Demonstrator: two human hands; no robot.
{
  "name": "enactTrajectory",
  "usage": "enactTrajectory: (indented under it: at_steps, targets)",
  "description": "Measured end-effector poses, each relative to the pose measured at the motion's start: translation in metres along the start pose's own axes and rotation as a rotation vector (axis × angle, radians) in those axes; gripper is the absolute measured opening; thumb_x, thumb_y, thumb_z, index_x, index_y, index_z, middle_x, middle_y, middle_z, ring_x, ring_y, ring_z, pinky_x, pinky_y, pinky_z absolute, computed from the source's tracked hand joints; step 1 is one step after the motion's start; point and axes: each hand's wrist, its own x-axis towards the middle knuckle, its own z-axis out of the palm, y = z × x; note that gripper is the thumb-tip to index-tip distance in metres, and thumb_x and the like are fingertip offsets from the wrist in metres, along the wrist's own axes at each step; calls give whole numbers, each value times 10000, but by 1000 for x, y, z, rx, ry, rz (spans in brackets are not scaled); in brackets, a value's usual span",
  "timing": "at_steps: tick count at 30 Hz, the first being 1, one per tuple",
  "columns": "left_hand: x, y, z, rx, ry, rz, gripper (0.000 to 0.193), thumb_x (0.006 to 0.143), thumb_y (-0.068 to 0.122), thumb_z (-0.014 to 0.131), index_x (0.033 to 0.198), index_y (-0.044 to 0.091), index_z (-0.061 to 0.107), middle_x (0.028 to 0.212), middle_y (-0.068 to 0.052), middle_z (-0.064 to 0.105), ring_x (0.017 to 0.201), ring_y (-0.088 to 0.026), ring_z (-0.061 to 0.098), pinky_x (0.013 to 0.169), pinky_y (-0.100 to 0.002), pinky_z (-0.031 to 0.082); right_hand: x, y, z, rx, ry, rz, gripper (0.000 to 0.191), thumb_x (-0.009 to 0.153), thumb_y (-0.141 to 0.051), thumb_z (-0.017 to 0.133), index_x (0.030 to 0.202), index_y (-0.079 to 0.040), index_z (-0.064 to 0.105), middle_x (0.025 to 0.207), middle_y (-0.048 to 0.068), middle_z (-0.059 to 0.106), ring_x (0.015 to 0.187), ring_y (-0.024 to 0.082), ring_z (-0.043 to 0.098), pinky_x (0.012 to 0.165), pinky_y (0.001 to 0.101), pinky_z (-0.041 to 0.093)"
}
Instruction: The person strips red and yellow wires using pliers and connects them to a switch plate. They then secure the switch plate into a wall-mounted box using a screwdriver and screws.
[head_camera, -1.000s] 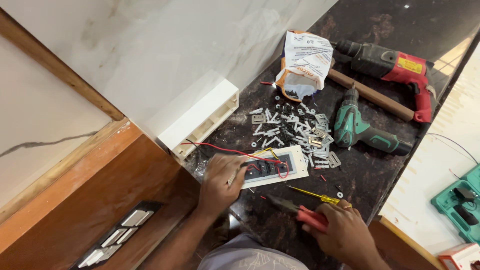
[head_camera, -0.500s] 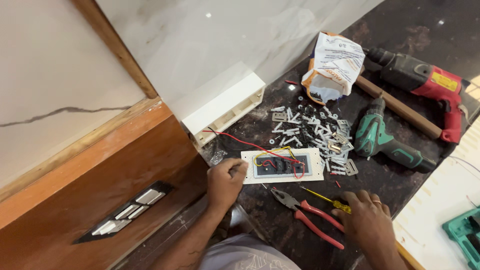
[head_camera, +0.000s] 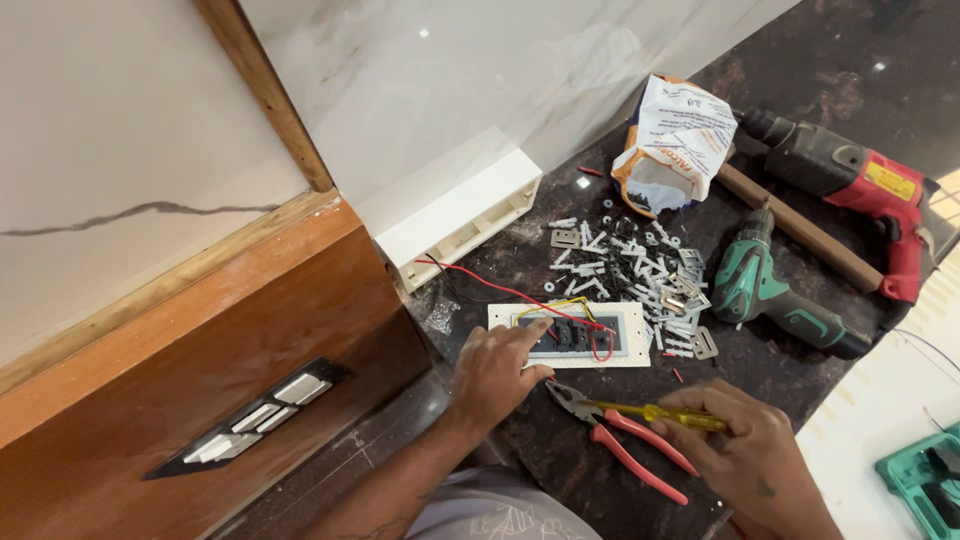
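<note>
The left hand (head_camera: 495, 372) lay with loose fingers, the forefinger pressing the near edge of the white plate (head_camera: 568, 333); it grasped nothing. Red and yellow wires (head_camera: 575, 306) looped over the plate just beyond the fingertips. The right hand (head_camera: 752, 455) was clenched around a yellow screwdriver (head_camera: 655, 412), whose tip pointed toward the left hand. Red pliers (head_camera: 625, 442) lay between both hands. Farther from the fingers were scattered screws (head_camera: 640, 268), a green drill (head_camera: 775, 295) and a paper bag (head_camera: 668, 145).

Lighting: bright, even; small ceiling-light glints on marble wall (head_camera: 420, 90) and dark desk (head_camera: 850, 40). Shadows soft. Focus sharp throughout.
</note>
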Motion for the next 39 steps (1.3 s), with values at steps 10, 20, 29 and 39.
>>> enactTrajectory:
  at_steps: [10, 20, 29, 39]
  targets:
    - [-11, -8, 22, -25, 307, 163, 316, 800, 210, 794, 1088, 100, 724, 939, -92, 746, 905, -298, 685, 803, -442, 475, 24, -69, 13, -110, 109, -159, 230, 795, -220, 801, 967, -68, 780, 801, 100, 766, 567, 196, 715, 543, 327, 554]
    - [-19, -10, 37, -60, 401, 126, 155, 889, 218, 762, 785, 103, 755, 755, -42, 670, 780, -248, 670, 705, -436, 456, 42, -81, 9, -250, 122, 9, 234, 836, -264, 781, 938, -53, 782, 755, 150, 757, 604, 256, 708, 581, 377, 576]
    - [-23, -25, 27, -346, 330, 123, 168, 915, 229, 731, 933, 75, 796, 875, -73, 740, 881, -269, 699, 827, -407, 508, 62, -78, 18, -276, 122, -116, 246, 827, -246, 768, 933, -25, 776, 796, 168, 768, 655, 276, 773, 643, 377, 608]
    - [-21, -28, 29, -498, 331, -14, 205, 883, 245, 762, 918, 45, 789, 916, -105, 765, 907, -281, 717, 825, -387, 551, 70, -83, 14, -332, 33, -237, 195, 834, -213, 745, 904, -32, 764, 806, 155, 737, 668, 326, 718, 638, 434, 571]
